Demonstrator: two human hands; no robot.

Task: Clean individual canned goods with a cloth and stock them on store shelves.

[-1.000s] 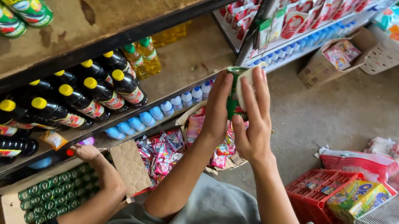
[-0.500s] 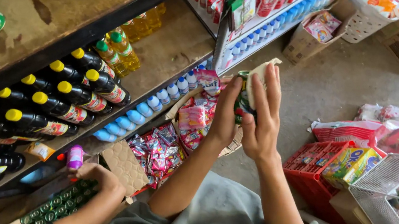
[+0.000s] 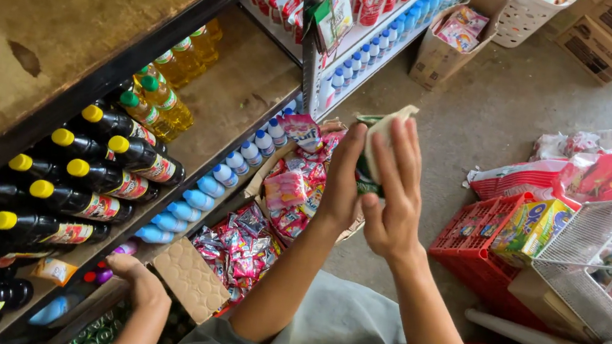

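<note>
Shelf (image 3: 180, 43): dark yellow-capped bottles (image 3: 82, 172); floor (image 3: 489, 118): red crate (image 3: 470, 251), probably snack packets (image 3: 248, 244).

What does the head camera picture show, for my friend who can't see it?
The left hand and right hand hold up a small green and white packet together in a shop aisle. Beside them stand shelves of dark bottles with yellow caps; another person's hand rests at a lower shelf edge.

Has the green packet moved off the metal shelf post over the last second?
Yes. The green packet has shifted right, away from the metal shelf post; it now sits over bare floor.
</note>
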